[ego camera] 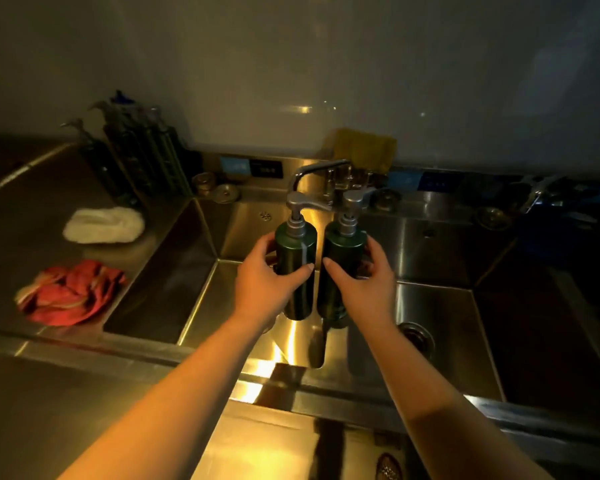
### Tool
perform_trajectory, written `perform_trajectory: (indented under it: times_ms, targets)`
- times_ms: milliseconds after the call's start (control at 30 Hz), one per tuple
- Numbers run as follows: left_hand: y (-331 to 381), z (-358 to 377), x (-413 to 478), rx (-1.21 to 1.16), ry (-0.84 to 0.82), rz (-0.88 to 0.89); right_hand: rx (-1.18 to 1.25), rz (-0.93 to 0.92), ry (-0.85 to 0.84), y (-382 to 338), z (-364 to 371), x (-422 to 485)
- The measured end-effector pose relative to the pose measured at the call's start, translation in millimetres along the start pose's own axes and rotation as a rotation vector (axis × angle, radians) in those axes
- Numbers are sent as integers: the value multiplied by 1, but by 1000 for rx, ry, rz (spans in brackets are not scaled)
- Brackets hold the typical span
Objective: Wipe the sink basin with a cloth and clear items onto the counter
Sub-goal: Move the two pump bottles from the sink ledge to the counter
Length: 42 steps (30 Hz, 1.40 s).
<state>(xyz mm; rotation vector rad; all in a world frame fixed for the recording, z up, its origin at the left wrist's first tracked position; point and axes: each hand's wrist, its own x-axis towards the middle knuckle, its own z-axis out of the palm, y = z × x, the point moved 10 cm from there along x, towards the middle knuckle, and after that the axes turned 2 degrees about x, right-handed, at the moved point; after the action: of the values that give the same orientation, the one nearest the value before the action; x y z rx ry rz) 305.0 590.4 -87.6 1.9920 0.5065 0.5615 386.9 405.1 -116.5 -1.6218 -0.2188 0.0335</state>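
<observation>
1. Steel counter (32,209) – brushed metal, flat, runs left of the sink & along the front edge.
2. Sink basin (201,271) – stainless, rectangular w/ sloped walls, glossy floor w/ glare; round drain (417,339) at right.
3. Two green pump bottles, tall smooth cylinders w/ silver pump heads, held upright side by side above the basin, nearly touching. Left bottle (297,268) in left hand (267,282), fingers wrapped round the body, thumb across the front. Right bottle (340,271) in right hand (368,282), same wrap grip.
4. Row of dark pump bottles (136,157) – back-left on counter, against the wall.
5. Red cloth (71,292) – crumpled, soft folds, on counter left of basin.
6. White cloth (104,225) – fluffy, oblong lump, behind the red one, apart from it.
7. Yellow cloth (364,147) – hangs behind the chrome faucet (312,171).
</observation>
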Motion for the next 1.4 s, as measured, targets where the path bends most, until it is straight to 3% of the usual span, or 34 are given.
perform_trajectory:
  times_ms: [400, 1100, 1400]
  targets:
    - [-52, -84, 9, -15, 13, -32, -14, 26, -37, -12, 97, -24]
    - [-110, -159, 174, 84, 101, -11, 78, 30, -159, -12, 257, 88]
    - [-144, -184, 230, -28, 22, -22, 80, 45, -86, -9, 309, 110]
